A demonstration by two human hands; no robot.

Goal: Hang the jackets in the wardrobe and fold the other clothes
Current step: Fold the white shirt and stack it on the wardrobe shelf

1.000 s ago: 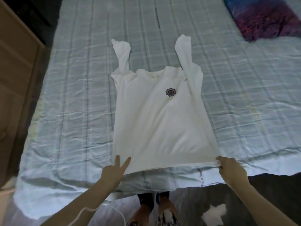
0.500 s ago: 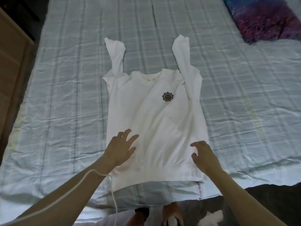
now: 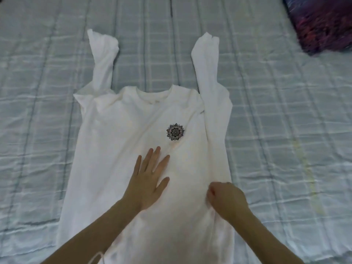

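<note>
Lying face up on the bed sheet [image 3: 285,130], the white long-sleeved top [image 3: 118,141] is spread lengthwise with its hem toward the person and its neckline away, which suits a fold that starts from the sides. A small dark flower-shaped emblem [image 3: 175,132] sits on the chest, so the front is uppermost. Both sleeves point up past the shoulders: the left sleeve [image 3: 103,56] bends at the shoulder and rises away from the body, the right sleeve [image 3: 208,60] runs up along that edge and beyond the collar. Laid like this they are clear of the torso panel, probably so each can be turned inward later

The left hand [image 3: 147,180] rests flat on the middle of the top, fingers straight and slightly spread, just below the emblem; it looks meant to pin and smooth the fabric so it does not slide. The right hand [image 3: 225,199] sits at the top's right edge near the waist, fingers curled inward as if pinching the cloth, though the grip itself is hidden under the knuckles. My guess is that this side is about to be lifted over toward the centre while the flat palm marks the fold line

A dark purple patterned pillow or blanket [image 3: 323,23] lies at the far right corner, well apart from the garment
</note>
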